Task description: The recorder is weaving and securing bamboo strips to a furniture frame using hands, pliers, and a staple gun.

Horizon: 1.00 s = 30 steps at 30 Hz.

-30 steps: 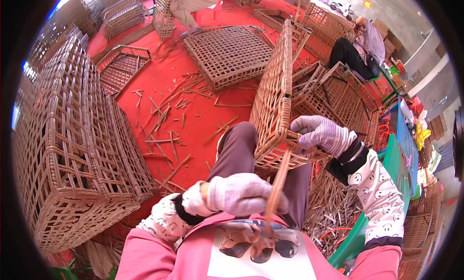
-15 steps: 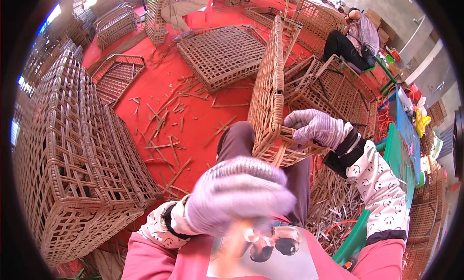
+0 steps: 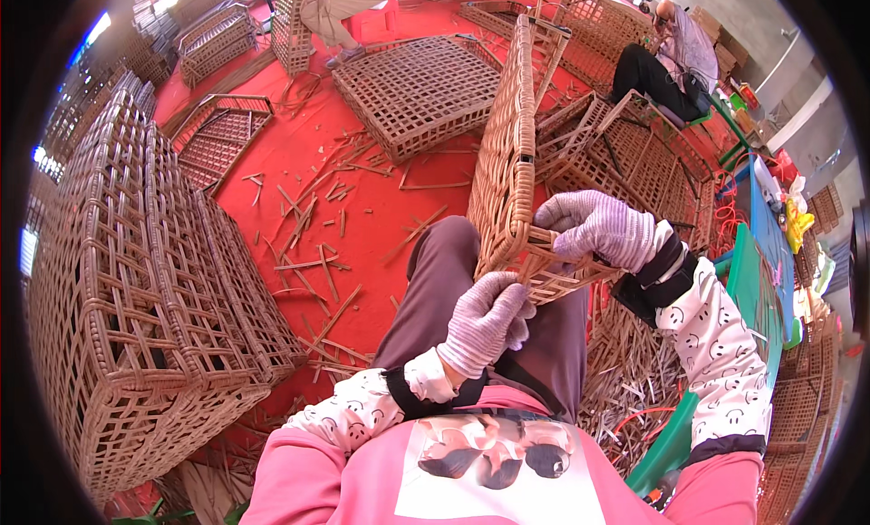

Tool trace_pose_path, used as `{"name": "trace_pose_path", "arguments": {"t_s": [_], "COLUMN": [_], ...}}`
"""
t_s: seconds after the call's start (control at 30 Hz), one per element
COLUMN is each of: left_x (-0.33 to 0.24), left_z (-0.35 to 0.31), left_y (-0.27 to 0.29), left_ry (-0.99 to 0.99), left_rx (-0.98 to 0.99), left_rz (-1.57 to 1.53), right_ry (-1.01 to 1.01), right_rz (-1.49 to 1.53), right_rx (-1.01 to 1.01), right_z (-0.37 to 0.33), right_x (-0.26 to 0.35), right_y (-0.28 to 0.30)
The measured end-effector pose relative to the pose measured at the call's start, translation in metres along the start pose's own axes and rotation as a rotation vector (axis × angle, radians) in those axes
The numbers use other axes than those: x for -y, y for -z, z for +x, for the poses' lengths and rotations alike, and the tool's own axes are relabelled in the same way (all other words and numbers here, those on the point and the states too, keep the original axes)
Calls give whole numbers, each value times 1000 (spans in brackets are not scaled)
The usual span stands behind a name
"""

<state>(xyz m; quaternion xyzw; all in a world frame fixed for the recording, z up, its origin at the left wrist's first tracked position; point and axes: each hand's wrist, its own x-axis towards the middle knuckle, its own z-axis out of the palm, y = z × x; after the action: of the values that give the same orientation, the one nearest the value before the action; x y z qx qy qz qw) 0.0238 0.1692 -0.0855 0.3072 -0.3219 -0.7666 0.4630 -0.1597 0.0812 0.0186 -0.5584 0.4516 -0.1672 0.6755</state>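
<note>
Both your hands are at the near end of the wicker basket (image 3: 504, 162), which stands upright just beside your left knee (image 3: 444, 253), likely so that its corner comes within easy reach. Your right hand (image 3: 605, 230) curls thumb and fingers around the top of that end, seemingly to steady it, while your left hand (image 3: 485, 325) pinches at the lower edge, though what strand sits between its fingertips is too small to tell. Cane scraps (image 3: 327, 273) lie loose on the red floor (image 3: 373, 246) beyond, apart from both hands.
</note>
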Motion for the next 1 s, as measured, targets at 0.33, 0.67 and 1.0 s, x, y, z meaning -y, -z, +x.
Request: {"name": "trace_pose_path", "arguments": {"t_s": [0.33,0.67,1.0], "left_x": [12,12,-23], "left_z": [10,18,24], "left_y": [0,-3,-3], "left_ry": [15,-41,-522], "left_rx": [1,7,-15], "left_rz": [-102,-103,755], "right_ry": [-2,19,-26], "right_rz": [-37,-60,15], "right_rx": [12,3,29], "right_z": [2,2,2], "right_x": [1,-1,2], "right_y": [2,2,0]}}
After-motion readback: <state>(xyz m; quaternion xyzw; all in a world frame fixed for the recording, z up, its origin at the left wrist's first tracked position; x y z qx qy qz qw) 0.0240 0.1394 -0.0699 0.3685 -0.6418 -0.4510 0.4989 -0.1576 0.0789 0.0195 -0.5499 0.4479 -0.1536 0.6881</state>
